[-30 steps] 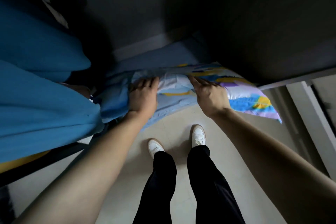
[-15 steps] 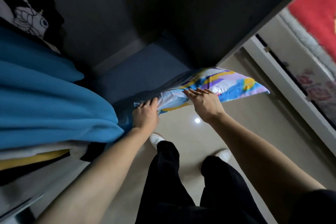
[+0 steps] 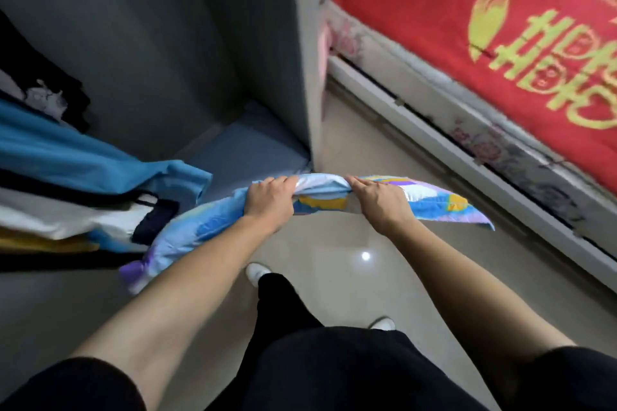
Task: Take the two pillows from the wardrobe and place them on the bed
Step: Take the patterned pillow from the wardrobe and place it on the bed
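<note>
A thin pillow [image 3: 430,203] with a blue, yellow, purple and white patchwork cover hangs in the air over the floor, in front of the wardrobe [image 3: 140,53]. My left hand [image 3: 268,202] grips its upper edge left of the middle, and my right hand [image 3: 380,202] grips the same edge further right. The pillow's left end sags down toward the wardrobe's lower edge, and its right end points at the bed [image 3: 500,53], which has a red cover with gold patterns. I see no second pillow.
Folded clothes, blue on top [image 3: 83,153], are stacked in the wardrobe at the left. The wardrobe's white side panel [image 3: 309,60] stands between wardrobe and bed. The bed's white frame [image 3: 467,157] runs along the right. My legs and white shoes stand on the pale tiled floor [image 3: 334,243].
Both hands have pulled the pillow out of the wardrobe and lifted it clear. The view has swung right, bringing the red bed into sight.
</note>
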`<action>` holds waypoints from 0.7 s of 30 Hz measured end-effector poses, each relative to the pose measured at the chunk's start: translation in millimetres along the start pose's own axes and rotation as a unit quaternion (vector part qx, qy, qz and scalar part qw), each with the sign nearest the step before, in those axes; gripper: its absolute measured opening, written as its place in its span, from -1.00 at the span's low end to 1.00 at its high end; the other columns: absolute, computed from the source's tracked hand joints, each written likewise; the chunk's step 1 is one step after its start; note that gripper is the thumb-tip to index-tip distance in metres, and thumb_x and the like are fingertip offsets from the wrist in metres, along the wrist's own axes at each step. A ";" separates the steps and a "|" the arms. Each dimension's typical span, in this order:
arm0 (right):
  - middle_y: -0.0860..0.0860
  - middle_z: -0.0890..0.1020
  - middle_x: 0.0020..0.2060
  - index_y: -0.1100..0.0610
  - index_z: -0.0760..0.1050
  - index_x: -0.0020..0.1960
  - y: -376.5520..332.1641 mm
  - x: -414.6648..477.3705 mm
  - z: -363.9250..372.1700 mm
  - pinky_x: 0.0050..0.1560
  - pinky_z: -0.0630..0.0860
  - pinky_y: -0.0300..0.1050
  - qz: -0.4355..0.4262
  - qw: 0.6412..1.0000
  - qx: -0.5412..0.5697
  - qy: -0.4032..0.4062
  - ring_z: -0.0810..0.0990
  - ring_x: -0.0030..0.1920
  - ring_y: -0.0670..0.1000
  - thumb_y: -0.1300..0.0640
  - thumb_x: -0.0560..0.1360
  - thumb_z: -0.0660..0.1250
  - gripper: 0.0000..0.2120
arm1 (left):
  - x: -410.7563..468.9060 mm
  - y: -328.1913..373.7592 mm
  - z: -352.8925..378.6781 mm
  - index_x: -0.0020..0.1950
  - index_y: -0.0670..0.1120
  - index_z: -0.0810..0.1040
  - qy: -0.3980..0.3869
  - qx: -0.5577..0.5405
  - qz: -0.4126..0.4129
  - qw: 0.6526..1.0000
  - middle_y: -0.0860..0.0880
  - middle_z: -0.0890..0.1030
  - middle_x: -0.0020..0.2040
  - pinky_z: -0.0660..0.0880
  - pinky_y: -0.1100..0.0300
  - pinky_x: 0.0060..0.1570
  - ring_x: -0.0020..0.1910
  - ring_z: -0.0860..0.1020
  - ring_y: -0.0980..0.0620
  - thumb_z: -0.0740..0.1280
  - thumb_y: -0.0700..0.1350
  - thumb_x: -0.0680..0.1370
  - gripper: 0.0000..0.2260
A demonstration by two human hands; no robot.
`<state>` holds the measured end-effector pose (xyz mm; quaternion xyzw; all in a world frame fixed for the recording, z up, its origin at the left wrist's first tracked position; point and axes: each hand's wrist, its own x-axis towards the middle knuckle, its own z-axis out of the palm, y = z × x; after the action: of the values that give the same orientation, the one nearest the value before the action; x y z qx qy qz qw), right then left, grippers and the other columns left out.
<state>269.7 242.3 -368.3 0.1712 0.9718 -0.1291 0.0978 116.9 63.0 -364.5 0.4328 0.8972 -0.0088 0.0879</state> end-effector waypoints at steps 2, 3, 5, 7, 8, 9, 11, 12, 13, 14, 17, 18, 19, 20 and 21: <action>-0.03 0.50 0.39 0.01 0.27 0.52 43.8 -31.4 -26.2 0.00 0.48 0.00 0.037 0.999 0.018 0.031 0.58 0.21 0.16 0.16 0.58 0.19 -0.49 | 18.8 56.1 -27.5 0.15 -0.01 0.49 0.009 0.017 0.025 0.999 -0.05 0.64 0.05 0.40 0.04 -0.16 0.04 0.57 -0.18 0.24 -0.15 0.49 -0.76; 0.00 0.50 0.39 0.03 0.25 0.53 65.9 -47.8 -38.5 0.04 0.48 0.01 0.056 0.997 0.030 0.045 0.56 0.24 0.17 0.10 0.60 0.17 -0.50 | 25.9 84.4 -40.4 0.12 -0.01 0.50 0.018 0.018 0.044 0.999 -0.05 0.64 0.04 0.38 0.05 -0.19 0.02 0.57 -0.19 0.25 -0.16 0.48 -0.77; 0.08 0.48 0.40 0.10 0.15 0.56 130.0 -91.2 -68.7 0.18 0.45 0.06 0.113 0.989 0.061 0.070 0.50 0.30 0.18 -0.10 0.61 0.16 -0.41 | 44.3 161.1 -74.1 0.09 0.00 0.51 0.043 0.017 0.096 0.994 -0.05 0.65 0.01 0.35 0.06 -0.23 -0.01 0.58 -0.20 0.26 -0.15 0.46 -0.78; 0.13 0.44 0.41 0.14 0.01 0.59 150.2 -94.6 -83.5 0.32 0.38 0.08 0.119 0.989 0.077 0.045 0.44 0.36 0.18 -0.32 0.50 0.21 -0.14 | 54.2 178.1 -89.7 0.09 0.01 0.52 0.050 0.012 0.100 0.994 -0.05 0.65 0.00 0.39 0.07 -0.23 -0.01 0.59 -0.19 0.27 -0.16 0.44 -0.75; 0.12 0.42 0.42 0.13 -0.04 0.60 161.0 -101.1 -93.0 0.36 0.35 0.09 0.118 0.990 0.073 0.040 0.41 0.38 0.18 -0.39 0.44 0.25 -0.03 | 60.2 190.3 -96.2 0.10 0.02 0.53 0.068 -0.003 0.115 0.991 -0.05 0.65 0.00 0.41 0.07 -0.22 -0.01 0.60 -0.19 0.27 -0.16 0.43 -0.74; 0.11 0.41 0.41 0.12 -0.04 0.60 176.4 -109.7 -105.4 0.37 0.34 0.09 0.128 0.988 0.070 0.048 0.41 0.38 0.18 -0.39 0.40 0.31 0.02 | 68.9 207.9 -104.4 0.11 0.03 0.53 0.093 -0.004 0.136 0.986 -0.04 0.66 0.00 0.43 0.07 -0.22 -0.02 0.60 -0.18 0.28 -0.14 0.43 -0.73; 0.08 0.47 0.33 0.07 0.10 0.57 207.3 -114.6 -131.2 0.30 0.38 0.10 0.156 0.982 0.049 0.092 0.46 0.31 0.18 -0.29 0.40 0.40 -0.09 | 94.2 239.0 -126.5 0.12 0.06 0.53 0.129 -0.006 0.168 0.977 -0.01 0.66 -0.02 0.46 0.07 -0.22 -0.04 0.61 -0.16 0.31 -0.07 0.44 -0.74; 0.07 0.51 0.28 0.03 0.20 0.53 221.4 -111.9 -143.5 0.24 0.41 0.10 0.168 0.977 0.033 0.129 0.51 0.26 0.19 -0.21 0.42 0.43 -0.20 | 108.2 251.8 -137.7 0.12 0.06 0.54 0.147 -0.011 0.182 0.972 -0.01 0.67 -0.04 0.49 0.06 -0.22 -0.06 0.62 -0.16 0.33 -0.05 0.44 -0.75; 0.05 0.55 0.22 0.00 0.29 0.47 233.8 -107.0 -155.2 0.18 0.45 0.09 0.176 0.970 0.012 0.169 0.55 0.20 0.19 -0.10 0.42 0.44 -0.31 | 122.4 261.8 -149.7 0.11 0.06 0.54 0.166 -0.017 0.191 0.967 -0.01 0.67 -0.07 0.52 0.05 -0.24 -0.08 0.63 -0.16 0.35 -0.03 0.44 -0.76; 0.04 0.59 0.16 -0.01 0.36 0.41 243.7 -100.7 -165.4 0.12 0.47 0.08 0.180 0.964 -0.009 0.198 0.58 0.13 0.19 0.01 0.40 0.44 -0.39 | 137.1 267.8 -158.1 0.10 0.06 0.55 0.187 -0.018 0.201 0.961 0.00 0.67 -0.08 0.53 0.05 -0.26 -0.10 0.63 -0.15 0.36 -0.02 0.44 -0.76; 0.04 0.65 0.05 0.00 0.45 0.32 269.3 -70.2 -193.9 0.02 0.49 0.07 0.188 0.950 -0.036 0.246 0.61 0.00 0.20 0.19 0.34 0.42 -0.45 | 181.1 276.5 -177.7 0.09 0.04 0.56 0.229 -0.034 0.224 0.947 -0.01 0.67 -0.10 0.49 0.05 -0.28 -0.12 0.63 -0.16 0.36 0.03 0.45 -0.76; 0.04 0.65 0.05 0.00 0.46 0.30 276.7 -57.6 -206.3 0.01 0.50 0.07 0.189 0.946 -0.044 0.260 0.62 0.00 0.20 0.21 0.35 0.41 -0.47 | 198.3 277.2 -184.1 0.08 0.02 0.56 0.241 -0.041 0.232 0.941 -0.01 0.67 -0.12 0.48 0.05 -0.30 -0.14 0.63 -0.16 0.36 0.03 0.45 -0.77; 0.04 0.66 0.05 0.00 0.47 0.30 284.5 -43.6 -219.0 0.01 0.50 0.08 0.189 0.943 -0.054 0.270 0.62 0.00 0.20 0.22 0.36 0.41 -0.49 | 217.8 276.9 -190.6 0.07 0.01 0.55 0.252 -0.048 0.239 0.936 -0.02 0.66 -0.13 0.47 0.06 -0.32 -0.15 0.63 -0.17 0.36 0.03 0.46 -0.78; 0.04 0.66 0.05 0.00 0.47 0.29 292.3 -29.3 -231.8 0.02 0.50 0.08 0.188 0.940 -0.066 0.277 0.62 0.00 0.19 0.22 0.38 0.39 -0.51 | 238.0 276.4 -197.5 0.07 0.01 0.54 0.259 -0.055 0.245 0.933 -0.01 0.65 -0.13 0.46 0.05 -0.33 -0.16 0.62 -0.16 0.35 0.05 0.47 -0.78; 0.04 0.65 0.06 0.00 0.46 0.30 299.9 -14.7 -245.1 0.03 0.50 0.09 0.185 0.938 -0.077 0.282 0.62 0.01 0.19 0.21 0.40 0.38 -0.52 | 258.3 275.3 -204.6 0.06 0.02 0.53 0.264 -0.060 0.251 0.929 -0.01 0.65 -0.13 0.46 0.05 -0.35 -0.17 0.62 -0.16 0.34 0.06 0.47 -0.78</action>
<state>354.9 579.8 -197.9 0.3697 0.9176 0.0202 -0.1450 142.8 454.1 -189.2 0.6241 0.7492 0.1821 -0.1269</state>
